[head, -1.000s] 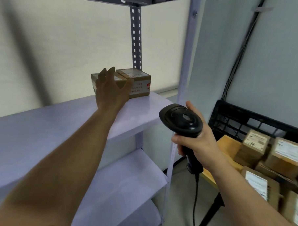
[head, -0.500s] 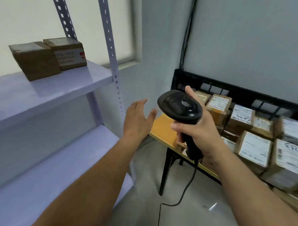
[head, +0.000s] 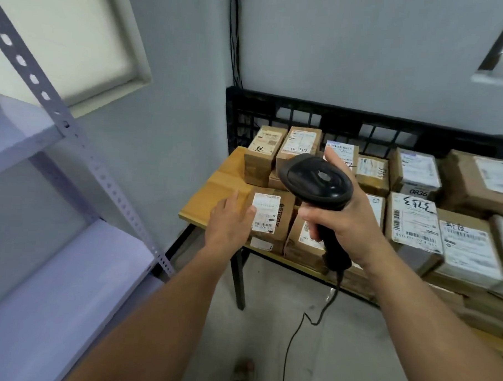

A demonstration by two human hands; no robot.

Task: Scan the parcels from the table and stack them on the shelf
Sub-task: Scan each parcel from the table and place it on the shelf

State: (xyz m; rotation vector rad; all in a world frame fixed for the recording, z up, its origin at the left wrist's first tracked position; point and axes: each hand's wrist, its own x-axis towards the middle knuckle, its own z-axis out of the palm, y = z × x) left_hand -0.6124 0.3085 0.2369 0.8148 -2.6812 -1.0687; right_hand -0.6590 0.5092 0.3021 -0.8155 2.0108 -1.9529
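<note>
Several brown cardboard parcels with white labels crowd the wooden table [head: 216, 186]. My left hand [head: 231, 221] reaches out with straight fingers, its tips at the left side of the nearest small parcel [head: 272, 217] at the table's front left corner. My right hand [head: 347, 223] grips the handle of a black barcode scanner [head: 319, 187], held above the parcels just right of that small one. The pale shelf [head: 22, 134] stands at the left; no parcel on it shows in this view.
A black plastic crate wall [head: 305, 117] runs along the back of the table. The scanner's cable [head: 305, 322] hangs to the grey floor. The shelf's perforated metal post [head: 82, 151] slants between shelf and table. A lower shelf board [head: 67, 291] lies at bottom left.
My view has swung from the shelf to the table. The left hand left the parcel on the shelf and moved right to the small parcel on the table. The scanner stayed in my right hand.
</note>
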